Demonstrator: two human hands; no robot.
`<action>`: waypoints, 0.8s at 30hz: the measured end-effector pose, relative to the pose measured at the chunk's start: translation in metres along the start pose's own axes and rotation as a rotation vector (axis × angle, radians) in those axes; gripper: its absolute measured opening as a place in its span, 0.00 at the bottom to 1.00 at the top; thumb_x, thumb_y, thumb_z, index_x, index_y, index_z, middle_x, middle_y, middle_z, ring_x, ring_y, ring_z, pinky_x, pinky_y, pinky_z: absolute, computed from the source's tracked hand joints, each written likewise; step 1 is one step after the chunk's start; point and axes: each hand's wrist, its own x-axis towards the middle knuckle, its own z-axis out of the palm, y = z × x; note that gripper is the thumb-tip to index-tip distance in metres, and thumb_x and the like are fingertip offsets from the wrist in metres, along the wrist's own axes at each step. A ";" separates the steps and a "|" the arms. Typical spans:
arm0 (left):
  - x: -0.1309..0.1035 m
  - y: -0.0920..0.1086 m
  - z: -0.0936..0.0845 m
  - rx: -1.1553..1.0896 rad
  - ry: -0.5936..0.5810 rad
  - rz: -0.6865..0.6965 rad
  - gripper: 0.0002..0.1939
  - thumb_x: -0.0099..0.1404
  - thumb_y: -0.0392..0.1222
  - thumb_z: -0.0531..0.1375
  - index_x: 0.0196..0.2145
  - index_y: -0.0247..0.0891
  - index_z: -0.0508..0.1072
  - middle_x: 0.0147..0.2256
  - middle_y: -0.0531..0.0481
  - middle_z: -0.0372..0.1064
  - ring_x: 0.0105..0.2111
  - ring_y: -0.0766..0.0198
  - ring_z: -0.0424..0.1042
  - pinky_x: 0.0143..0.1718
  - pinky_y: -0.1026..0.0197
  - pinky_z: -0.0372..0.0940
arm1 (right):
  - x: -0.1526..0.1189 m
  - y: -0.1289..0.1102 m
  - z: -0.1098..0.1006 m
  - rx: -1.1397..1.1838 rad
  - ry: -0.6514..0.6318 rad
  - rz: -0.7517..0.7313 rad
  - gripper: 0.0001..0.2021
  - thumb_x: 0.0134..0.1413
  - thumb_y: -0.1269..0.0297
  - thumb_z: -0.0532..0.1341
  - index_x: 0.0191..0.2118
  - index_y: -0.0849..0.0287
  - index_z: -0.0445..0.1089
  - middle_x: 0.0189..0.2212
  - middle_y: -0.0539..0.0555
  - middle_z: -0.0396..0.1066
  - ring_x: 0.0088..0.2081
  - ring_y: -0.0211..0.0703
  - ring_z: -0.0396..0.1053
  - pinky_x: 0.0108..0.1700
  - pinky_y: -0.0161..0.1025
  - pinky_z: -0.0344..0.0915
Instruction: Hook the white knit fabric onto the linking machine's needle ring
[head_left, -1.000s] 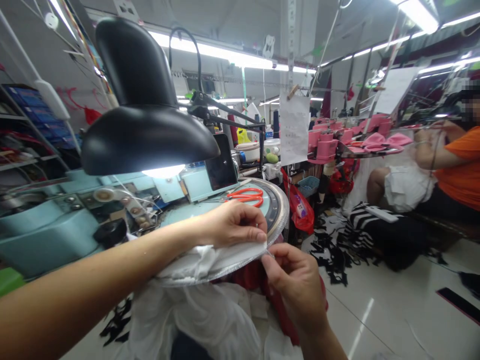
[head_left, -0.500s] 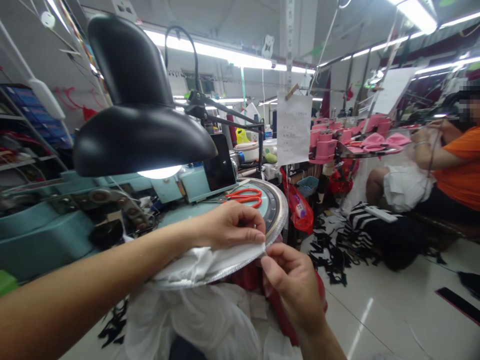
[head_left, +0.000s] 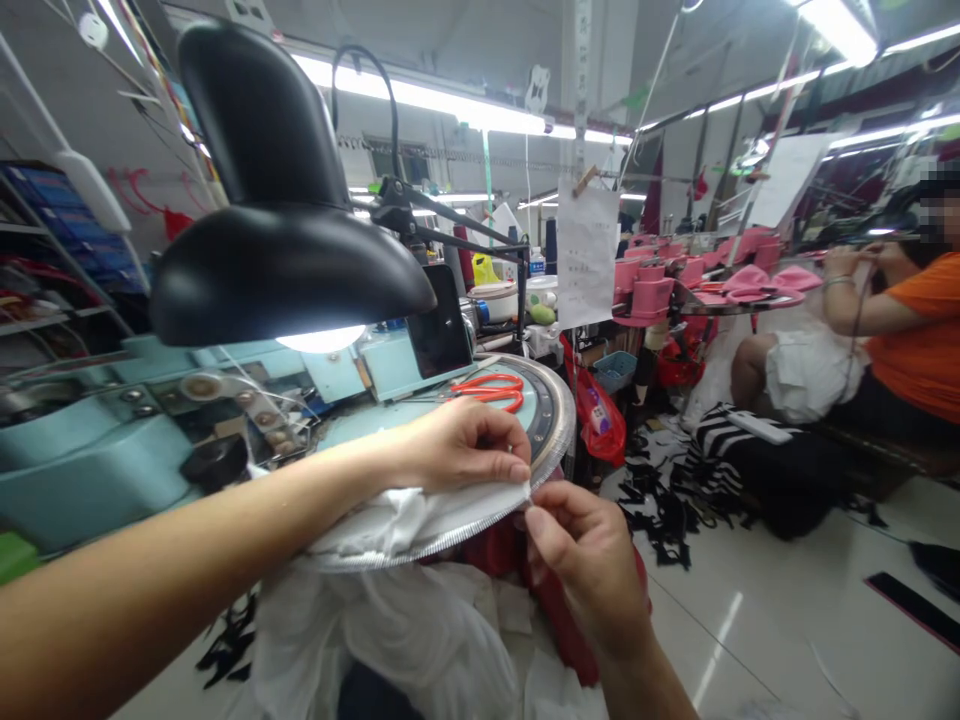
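Note:
White fabric [head_left: 397,522] lies along the near rim of a round toothed metal dial [head_left: 559,425], which belongs to a pale teal machine. My left hand [head_left: 476,445] pinches the fabric's edge at the rim, thumb and fingers pressed together. Just below and to the right, my right hand [head_left: 589,555] is closed in a pinch at the same edge, its fingertips beside the dial's teeth. More white cloth [head_left: 390,640] hangs under the rim. Orange-handled scissors [head_left: 491,390] rest on the dial's top behind my left hand.
A black lamp [head_left: 285,270] hangs low at left above the teal machine [head_left: 90,470]. A phone [head_left: 442,325] stands behind the scissors. A red bag [head_left: 600,410] hangs right of the dial. Farther right sits a person in an orange top [head_left: 919,340]; dark scraps [head_left: 667,510] litter the floor.
Both hands keep their pinch at almost the same spot on the rim. The view has shifted very slightly. The seated person's hands have moved a little.

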 end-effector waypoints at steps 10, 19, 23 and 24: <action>0.001 0.000 0.001 0.025 0.015 -0.030 0.19 0.64 0.54 0.62 0.33 0.31 0.76 0.25 0.50 0.71 0.26 0.69 0.65 0.27 0.68 0.57 | 0.000 0.002 0.000 0.046 -0.002 0.023 0.11 0.50 0.58 0.69 0.31 0.61 0.75 0.13 0.45 0.66 0.14 0.29 0.59 0.16 0.27 0.57; 0.002 0.003 0.002 0.074 0.061 -0.069 0.18 0.63 0.52 0.62 0.32 0.32 0.77 0.24 0.51 0.70 0.24 0.68 0.65 0.26 0.68 0.57 | 0.003 0.002 -0.002 0.029 0.014 -0.050 0.12 0.55 0.58 0.66 0.27 0.61 0.75 0.13 0.45 0.63 0.15 0.29 0.57 0.18 0.27 0.55; 0.002 0.000 0.003 0.056 0.057 -0.055 0.18 0.63 0.52 0.62 0.32 0.32 0.77 0.24 0.51 0.70 0.25 0.68 0.65 0.27 0.68 0.58 | 0.002 0.001 0.000 0.007 0.030 -0.073 0.11 0.55 0.59 0.66 0.26 0.60 0.74 0.13 0.44 0.61 0.14 0.29 0.55 0.17 0.27 0.53; 0.002 -0.001 0.003 0.049 0.056 -0.046 0.18 0.63 0.52 0.62 0.32 0.32 0.77 0.24 0.51 0.70 0.25 0.68 0.66 0.27 0.68 0.58 | 0.002 -0.001 0.000 -0.021 0.033 -0.086 0.11 0.55 0.60 0.65 0.26 0.60 0.74 0.13 0.44 0.61 0.15 0.29 0.55 0.17 0.27 0.53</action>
